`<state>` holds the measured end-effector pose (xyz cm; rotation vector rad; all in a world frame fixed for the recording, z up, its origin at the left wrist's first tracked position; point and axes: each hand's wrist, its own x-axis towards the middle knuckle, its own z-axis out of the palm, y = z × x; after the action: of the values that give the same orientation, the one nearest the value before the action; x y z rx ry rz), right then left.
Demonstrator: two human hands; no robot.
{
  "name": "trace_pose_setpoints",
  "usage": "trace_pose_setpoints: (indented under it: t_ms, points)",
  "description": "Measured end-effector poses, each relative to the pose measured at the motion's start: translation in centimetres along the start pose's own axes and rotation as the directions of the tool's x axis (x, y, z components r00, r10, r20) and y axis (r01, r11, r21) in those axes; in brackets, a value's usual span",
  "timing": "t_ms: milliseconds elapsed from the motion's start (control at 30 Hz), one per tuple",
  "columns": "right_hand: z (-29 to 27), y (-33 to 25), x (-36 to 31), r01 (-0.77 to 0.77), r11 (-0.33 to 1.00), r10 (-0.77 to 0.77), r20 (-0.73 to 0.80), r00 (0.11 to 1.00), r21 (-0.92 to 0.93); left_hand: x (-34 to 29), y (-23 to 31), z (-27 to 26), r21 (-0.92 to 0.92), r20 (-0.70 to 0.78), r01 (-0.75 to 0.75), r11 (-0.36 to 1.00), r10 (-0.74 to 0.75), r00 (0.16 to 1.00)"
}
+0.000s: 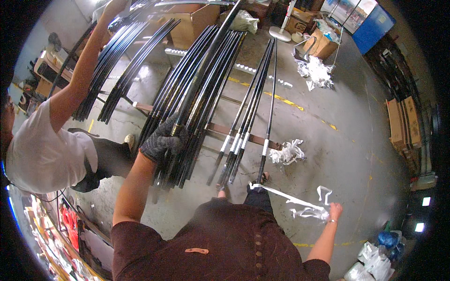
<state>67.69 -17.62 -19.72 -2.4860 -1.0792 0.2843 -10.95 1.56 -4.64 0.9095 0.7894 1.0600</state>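
Nearest, the right hand [333,209] is seen closed on a strip of white wrapping [286,195], whose far end hangs at the butt of a single black rod [269,117] set at the right end of the rack [243,136]; the step in hand is judged to be the stripping of wrapping from the rod ends. The gloved left hand [164,140] is clenched round a thick black rod [201,75] in the main bundle of black rods [197,98] lying across the rack's left part. The next move is judged to call for a steady pull so that the strip comes free without the rod being dragged off the rack. Crumpled wrapping [288,152] lies on the concrete floor [337,140] just beside the rack's right end. Farther left, another person's arm [79,75] is raised among a second bundle of rods [117,56], which crowds that side. Beyond, cardboard boxes [187,21] and more white scraps [318,72] are seen
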Motion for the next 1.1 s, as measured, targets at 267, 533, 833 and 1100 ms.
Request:
trace_pose_setpoints:
  t_ms: [267, 533, 833, 1100]
  points:
    - [2.0, 4.8, -9.1, -0.657, 0.652, 0.469, 0.478, 0.742, 0.38, 3.6, -15.5, -4.3, 0.227, -0.343, -0.071, 0.971, 0.147, 0.928]
    - [2.5, -5.3, -13.6, -0.67, 0.568, 0.363, 0.585, 0.725, 0.478, 9.1, -22.2, -6.4, 0.763, -0.631, 0.6, 0.239, 0.075, 0.772]
    - [-0.3, -0.9, -13.9, -0.711, 0.62, 0.452, 0.589, 0.67, 0.333, 9.0, -27.3, -9.4, 0.806, -0.429, 0.454, -0.378, 0.156, 0.89]
    - [0.5, -1.3, -12.5, -0.686, 0.696, 0.406, 0.671, 0.621, 0.213, 12.3, -27.6, 6.1, 0.981, -0.14, 0.166, -0.099, 0.224, 0.964]
